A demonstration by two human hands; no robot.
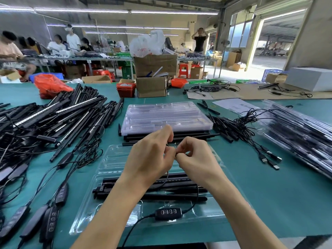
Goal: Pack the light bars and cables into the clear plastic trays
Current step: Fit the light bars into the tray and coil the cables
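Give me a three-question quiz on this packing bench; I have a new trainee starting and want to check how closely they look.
1. True or false: the clear tray in front of the worker already has black light bars in it.
2. What do the left hand and right hand hold between them? A) a thin black cable B) a red bag C) a sheet of paper
3. Fill in: the inline controller with a row of buttons lies at the tray's ____ edge, nearest the worker.

Key
1. True.
2. A: both hands pinch the cable above the tray.
3. Front.
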